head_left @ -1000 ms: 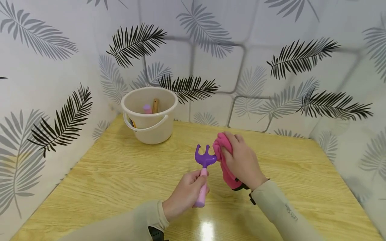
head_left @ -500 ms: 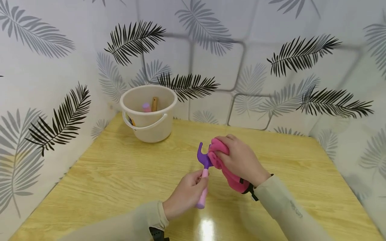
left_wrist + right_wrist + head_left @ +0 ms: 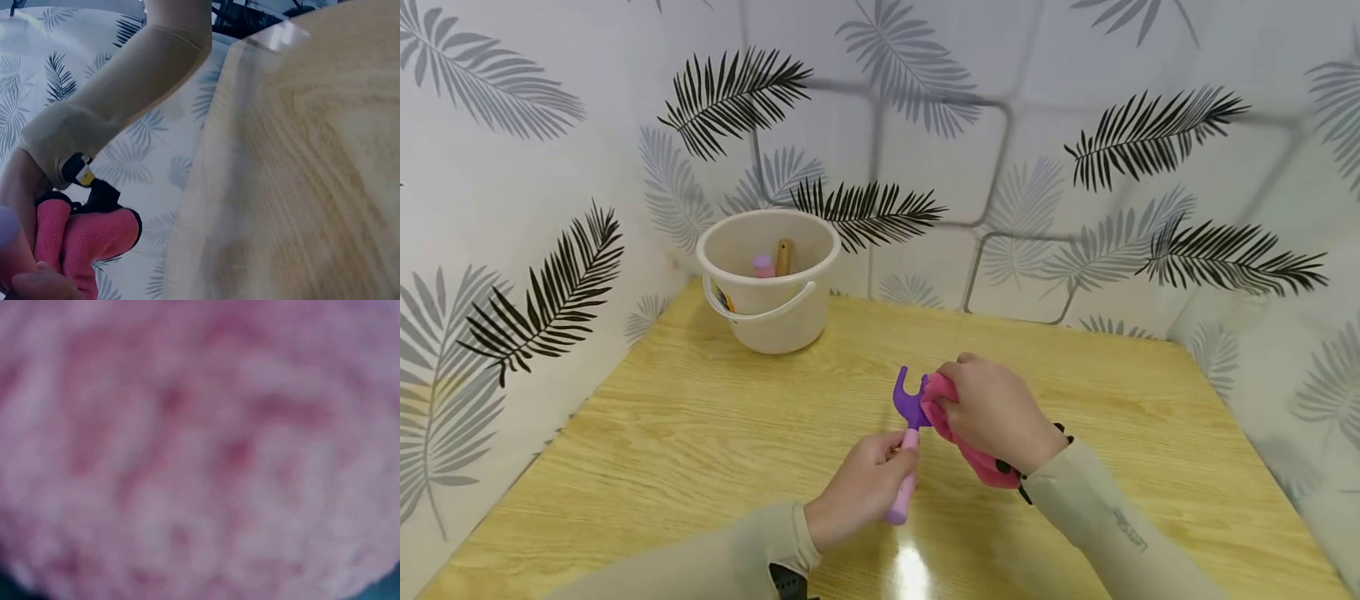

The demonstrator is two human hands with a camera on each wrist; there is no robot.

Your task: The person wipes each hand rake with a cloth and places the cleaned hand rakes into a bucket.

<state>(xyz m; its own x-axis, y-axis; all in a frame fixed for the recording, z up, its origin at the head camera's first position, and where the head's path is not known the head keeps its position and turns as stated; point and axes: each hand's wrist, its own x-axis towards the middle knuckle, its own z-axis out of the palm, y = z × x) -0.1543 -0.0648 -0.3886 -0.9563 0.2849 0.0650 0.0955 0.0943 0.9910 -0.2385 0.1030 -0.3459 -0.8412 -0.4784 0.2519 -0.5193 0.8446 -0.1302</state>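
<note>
My left hand (image 3: 862,479) grips the pink handle of a small garden hand fork (image 3: 910,407), its purple prongs pointing away from me. A bunched pink cloth (image 3: 942,392) with dark edging is held in my right hand (image 3: 996,412), pressed against the right side of the fork head and hiding part of the prongs. In the left wrist view the cloth (image 3: 100,234) hangs below the right sleeve, beside the end of the pink handle (image 3: 14,250). Blurred pink cloth (image 3: 200,450) fills almost the whole right wrist view.
At the back left of the wooden table (image 3: 715,433) stands a cream bucket (image 3: 778,321) with its handle hanging down in front. Inside it are a pink-and-lilac handle (image 3: 763,267) and a wooden handle (image 3: 784,257). A leaf-patterned wall covering (image 3: 925,167) rises behind the table.
My right hand has brought the cloth left onto the fork's right prongs, then slightly down toward me. The left hand keeps its grip, with the fork turned a little. The bucket stays put.
</note>
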